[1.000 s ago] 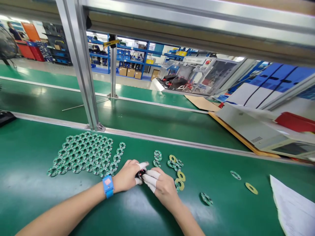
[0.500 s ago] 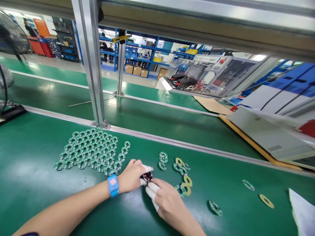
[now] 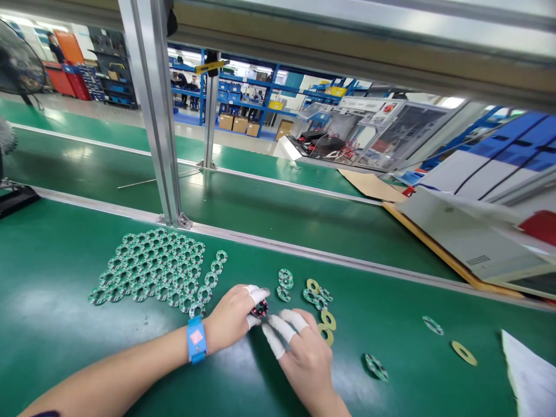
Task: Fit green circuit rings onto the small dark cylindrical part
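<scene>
Pinching a small dark part [image 3: 259,310] in left hand [image 3: 232,317] fingertips, right hand [image 3: 304,353] open, just beside it

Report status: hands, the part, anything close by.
Left hand pinches small dark round part. Right hand open, fingertips beside it. Loose green ring boards and yellow rings close by.

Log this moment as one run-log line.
left hand: pinching small dark part | right hand: fingertips beside part, open | ring boards: laid out left on green mat | loose rings: right of hands
</scene>
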{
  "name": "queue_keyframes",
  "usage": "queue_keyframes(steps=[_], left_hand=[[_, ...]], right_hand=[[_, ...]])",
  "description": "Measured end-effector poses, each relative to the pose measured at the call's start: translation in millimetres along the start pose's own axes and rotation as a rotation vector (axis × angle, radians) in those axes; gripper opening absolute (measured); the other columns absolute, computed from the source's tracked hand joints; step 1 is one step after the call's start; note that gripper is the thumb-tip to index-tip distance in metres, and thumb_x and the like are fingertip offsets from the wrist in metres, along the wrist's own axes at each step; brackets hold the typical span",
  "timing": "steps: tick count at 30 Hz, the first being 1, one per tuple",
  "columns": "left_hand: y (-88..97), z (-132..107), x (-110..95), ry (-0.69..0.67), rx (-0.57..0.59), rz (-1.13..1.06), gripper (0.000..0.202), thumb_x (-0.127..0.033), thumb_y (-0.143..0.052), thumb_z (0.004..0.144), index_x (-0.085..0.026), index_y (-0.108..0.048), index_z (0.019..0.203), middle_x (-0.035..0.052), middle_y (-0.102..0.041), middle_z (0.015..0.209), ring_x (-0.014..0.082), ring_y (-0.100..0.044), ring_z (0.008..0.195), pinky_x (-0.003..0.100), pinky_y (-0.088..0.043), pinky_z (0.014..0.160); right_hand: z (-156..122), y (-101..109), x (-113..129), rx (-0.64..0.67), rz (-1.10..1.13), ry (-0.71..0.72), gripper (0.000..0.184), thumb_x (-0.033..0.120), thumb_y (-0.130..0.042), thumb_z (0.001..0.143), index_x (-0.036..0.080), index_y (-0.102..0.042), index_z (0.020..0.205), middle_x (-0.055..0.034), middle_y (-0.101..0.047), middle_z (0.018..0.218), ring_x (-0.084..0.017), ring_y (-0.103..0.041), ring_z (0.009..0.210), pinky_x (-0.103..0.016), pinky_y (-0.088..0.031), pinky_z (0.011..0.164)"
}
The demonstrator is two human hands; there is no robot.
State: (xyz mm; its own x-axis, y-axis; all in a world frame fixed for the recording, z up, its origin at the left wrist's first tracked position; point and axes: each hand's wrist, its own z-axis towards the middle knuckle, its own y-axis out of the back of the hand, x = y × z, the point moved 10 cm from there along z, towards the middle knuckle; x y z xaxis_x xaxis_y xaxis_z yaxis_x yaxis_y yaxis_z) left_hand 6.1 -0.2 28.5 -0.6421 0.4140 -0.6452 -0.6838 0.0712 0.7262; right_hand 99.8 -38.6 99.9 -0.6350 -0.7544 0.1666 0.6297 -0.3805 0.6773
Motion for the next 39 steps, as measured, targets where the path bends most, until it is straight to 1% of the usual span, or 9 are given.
queue_keyframes(steps=[4, 9, 12, 16, 21, 24, 30, 34, 39], left_hand=[[1.5, -3.4, -3.3, -0.003, -0.021, 0.007, 0.052, -0.007, -0.058, 0.078, -0.019, -0.044, 0.126, 0.0081, -0.055, 0.121, 0.0201, -0.050, 0.113, 0.035, -0.042, 0.099], [7.0, -2.9, -10.2, -0.031, -0.040, 0.036, 0.045, -0.003, -0.054, 0.077, -0.018, -0.049, 0.119, 0.0074, -0.057, 0.116, 0.0201, -0.051, 0.109, 0.034, -0.045, 0.096], [8.4, -2.0, -15.1, -0.057, -0.040, 0.047, 0.036, -0.003, -0.052, 0.078, -0.018, -0.053, 0.110, 0.0061, -0.057, 0.111, 0.0190, -0.052, 0.104, 0.032, -0.046, 0.093], [5.8, -3.1, -24.1, -0.131, -0.032, 0.145, 0.031, -0.002, -0.044, 0.081, -0.018, -0.053, 0.107, 0.0062, -0.057, 0.108, 0.0191, -0.052, 0.100, 0.032, -0.046, 0.091], [3.0, -7.4, -36.2, -0.258, -0.048, 0.269, 0.026, -0.008, -0.036, 0.089, -0.014, -0.053, 0.108, 0.0110, -0.056, 0.109, 0.0212, -0.051, 0.100, 0.036, -0.046, 0.090], [4.6, -5.0, -28.8, -0.193, -0.030, 0.209, 0.027, -0.005, -0.040, 0.086, -0.016, -0.054, 0.107, 0.0097, -0.056, 0.110, 0.0203, -0.051, 0.099, 0.035, -0.046, 0.089], [16.3, 3.3, 2.6, 0.115, -0.079, -0.152, 0.031, -0.007, -0.062, 0.071, -0.019, -0.058, 0.099, 0.0035, -0.059, 0.100, 0.0180, -0.054, 0.092, 0.030, -0.045, 0.085], [17.5, 5.7, 6.1, 0.151, -0.085, -0.218, 0.031, -0.006, -0.064, 0.067, -0.018, -0.059, 0.095, 0.0028, -0.060, 0.095, 0.0179, -0.054, 0.089, 0.029, -0.044, 0.082], [20.0, 6.1, 5.7, 0.137, -0.092, -0.204, 0.029, -0.005, -0.060, 0.067, -0.018, -0.059, 0.093, 0.0021, -0.060, 0.092, 0.0170, -0.054, 0.086, 0.027, -0.043, 0.078]], right_hand=[[-2.5, -5.9, 4.9, 0.025, -0.092, -0.001, 0.025, 0.020, -0.047, 0.091, 0.017, -0.070, 0.081, -0.0087, -0.064, 0.076, -0.022, -0.054, 0.079, -0.028, -0.047, 0.060], [-5.7, -6.9, 3.8, -0.004, -0.096, -0.010, 0.020, 0.016, -0.049, 0.089, 0.018, -0.068, 0.083, -0.0082, -0.064, 0.079, -0.022, -0.054, 0.083, -0.028, -0.046, 0.064], [-6.4, -14.1, -1.7, 0.054, -0.031, -0.054, 0.016, 0.015, -0.049, 0.086, 0.019, -0.064, 0.082, -0.0067, -0.063, 0.081, -0.022, -0.053, 0.083, -0.029, -0.046, 0.067], [-8.1, -25.0, -10.6, 0.164, 0.040, -0.162, 0.012, 0.013, -0.049, 0.079, 0.021, -0.056, 0.073, -0.0028, -0.059, 0.074, -0.020, -0.053, 0.074, -0.028, -0.044, 0.062], [-10.0, -22.2, -8.1, 0.162, 0.028, -0.187, 0.012, 0.014, -0.049, 0.078, 0.022, -0.053, 0.069, -0.0011, -0.058, 0.070, -0.018, -0.052, 0.069, -0.027, -0.040, 0.060], [-10.6, -18.5, -5.1, 0.126, 0.018, -0.175, 0.013, 0.014, -0.049, 0.079, 0.022, -0.054, 0.069, -0.0016, -0.058, 0.069, -0.019, -0.050, 0.070, -0.028, -0.037, 0.061], [-7.7, -19.4, -6.2, 0.106, -0.033, -0.156, 0.019, 0.014, -0.046, 0.080, 0.021, -0.056, 0.065, -0.0037, -0.059, 0.067, -0.021, -0.049, 0.072, -0.031, -0.032, 0.062], [-5.5, -21.2, -7.0, 0.108, 0.015, -0.150, 0.020, 0.020, -0.047, 0.085, 0.021, -0.059, 0.070, -0.0034, -0.062, 0.070, -0.021, -0.050, 0.075, -0.031, -0.033, 0.065], [-3.9, -15.2, -4.2, 0.044, -0.023, -0.119, 0.024, 0.032, -0.046, 0.092, 0.020, -0.062, 0.079, -0.0036, -0.064, 0.068, -0.022, -0.051, 0.074, -0.032, -0.033, 0.063]])
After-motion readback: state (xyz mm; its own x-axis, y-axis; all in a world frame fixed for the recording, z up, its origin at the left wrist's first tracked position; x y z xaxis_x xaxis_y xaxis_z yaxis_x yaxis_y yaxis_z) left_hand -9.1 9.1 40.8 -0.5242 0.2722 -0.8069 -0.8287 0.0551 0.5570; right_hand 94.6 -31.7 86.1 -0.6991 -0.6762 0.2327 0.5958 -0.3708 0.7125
